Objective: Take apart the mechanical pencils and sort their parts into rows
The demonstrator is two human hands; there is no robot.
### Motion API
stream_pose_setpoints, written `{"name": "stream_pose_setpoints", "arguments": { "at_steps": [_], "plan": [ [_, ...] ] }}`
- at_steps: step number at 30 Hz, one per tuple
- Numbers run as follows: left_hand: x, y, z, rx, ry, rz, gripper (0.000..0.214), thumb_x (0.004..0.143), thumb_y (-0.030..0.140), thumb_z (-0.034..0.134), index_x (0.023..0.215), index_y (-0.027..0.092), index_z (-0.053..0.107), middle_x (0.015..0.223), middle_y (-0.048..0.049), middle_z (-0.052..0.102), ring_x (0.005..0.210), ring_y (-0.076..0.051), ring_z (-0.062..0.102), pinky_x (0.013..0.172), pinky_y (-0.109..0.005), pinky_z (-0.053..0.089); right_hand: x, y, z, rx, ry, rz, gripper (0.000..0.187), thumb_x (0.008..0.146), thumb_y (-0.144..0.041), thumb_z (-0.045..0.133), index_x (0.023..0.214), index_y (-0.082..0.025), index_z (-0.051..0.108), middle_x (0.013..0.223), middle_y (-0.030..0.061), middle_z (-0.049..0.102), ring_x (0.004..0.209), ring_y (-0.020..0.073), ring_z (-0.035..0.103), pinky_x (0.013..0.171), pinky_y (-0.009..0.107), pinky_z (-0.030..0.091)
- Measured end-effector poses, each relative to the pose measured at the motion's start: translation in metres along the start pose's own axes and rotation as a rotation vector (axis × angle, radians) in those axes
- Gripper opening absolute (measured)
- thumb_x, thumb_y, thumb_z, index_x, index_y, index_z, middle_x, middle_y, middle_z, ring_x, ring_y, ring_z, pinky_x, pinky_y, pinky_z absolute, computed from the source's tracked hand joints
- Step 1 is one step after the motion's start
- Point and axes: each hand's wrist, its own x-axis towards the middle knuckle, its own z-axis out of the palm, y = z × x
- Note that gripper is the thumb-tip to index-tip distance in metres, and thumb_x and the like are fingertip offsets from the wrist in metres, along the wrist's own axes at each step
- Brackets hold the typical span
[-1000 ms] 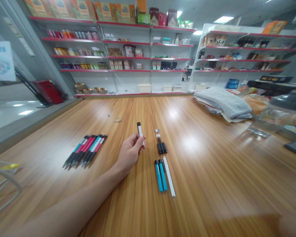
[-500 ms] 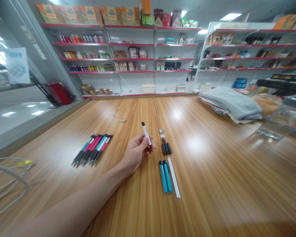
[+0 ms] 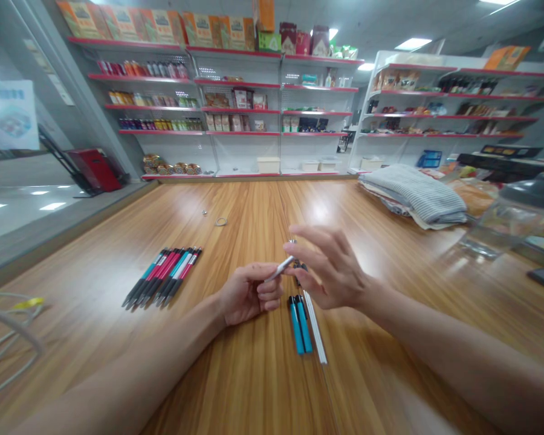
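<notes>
My left hand (image 3: 249, 294) is closed around a white pen barrel (image 3: 280, 269) that points up and to the right. My right hand (image 3: 330, 267) pinches the barrel's far end between thumb and forefinger, its other fingers spread. Just below the hands lie two blue pen barrels (image 3: 299, 324) and thin white refills (image 3: 315, 326) on the wooden table (image 3: 381, 254). Small black pen parts (image 3: 300, 266) are mostly hidden behind my right hand. A row of several assembled pens (image 3: 163, 283), pink, teal and white, lies to the left.
A small ring (image 3: 220, 222) and a tiny metal piece (image 3: 204, 212) lie farther back. Folded grey cloth (image 3: 417, 196) and a clear lidded jar (image 3: 521, 211) sit at the right. White cable (image 3: 9, 329) curls at the left edge. Store shelves (image 3: 254, 109) stand behind.
My right hand has come into view and taken hold of the white barrel's tip. The left hand has tilted the barrel from upright toward the right.
</notes>
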Motion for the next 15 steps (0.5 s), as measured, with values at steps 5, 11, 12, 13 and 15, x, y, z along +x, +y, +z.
{"name": "stream_pose_setpoints", "arguments": {
  "at_steps": [5,11,12,13,15],
  "plan": [
    [0.007,-0.007,-0.001,0.101,0.083,0.083,0.018,0.082,0.03,0.063,0.083,0.012,0.062,0.057,0.0038,0.039,0.047,-0.005,0.034,0.047,-0.019,0.034,-0.012,0.015,0.028,-0.016,-0.074,-0.02,0.019,0.09,-0.02,0.049,0.106,-0.019,0.06,0.087,0.0069,0.062,0.083,0.0182,0.055,0.077,0.034,0.044],
    [0.015,-0.009,-0.01,0.153,0.265,0.311,0.02,0.081,0.029,0.066,0.09,0.013,0.06,0.069,-0.0006,0.057,0.052,-0.005,0.045,0.053,-0.02,0.041,-0.018,0.021,0.031,0.123,0.104,0.155,0.013,0.088,-0.023,0.055,0.099,-0.018,0.06,0.082,0.0054,0.063,0.075,0.0154,0.056,0.069,0.029,0.047],
    [0.016,-0.009,-0.011,0.152,0.276,0.331,0.019,0.081,0.029,0.065,0.09,0.013,0.06,0.07,-0.001,0.058,0.052,-0.005,0.046,0.053,-0.02,0.042,-0.018,0.021,0.03,0.138,0.119,0.157,0.014,0.087,-0.022,0.057,0.099,-0.018,0.061,0.082,0.0055,0.063,0.075,0.0155,0.056,0.069,0.029,0.047],
    [0.016,-0.009,-0.012,0.148,0.283,0.346,0.019,0.082,0.029,0.065,0.09,0.012,0.059,0.071,-0.0012,0.059,0.053,-0.005,0.047,0.054,-0.02,0.042,-0.018,0.02,0.03,0.151,0.123,0.137,0.014,0.086,-0.02,0.057,0.099,-0.018,0.061,0.082,0.0056,0.064,0.075,0.0157,0.057,0.069,0.03,0.047],
    [0.016,-0.009,-0.011,0.142,0.288,0.357,0.019,0.081,0.028,0.066,0.089,0.012,0.058,0.071,-0.0011,0.059,0.053,-0.005,0.048,0.055,-0.02,0.044,-0.017,0.016,0.029,0.181,0.098,0.046,0.017,0.084,-0.016,0.058,0.101,-0.018,0.061,0.083,0.0056,0.065,0.075,0.0159,0.057,0.07,0.032,0.048]
  ]
}}
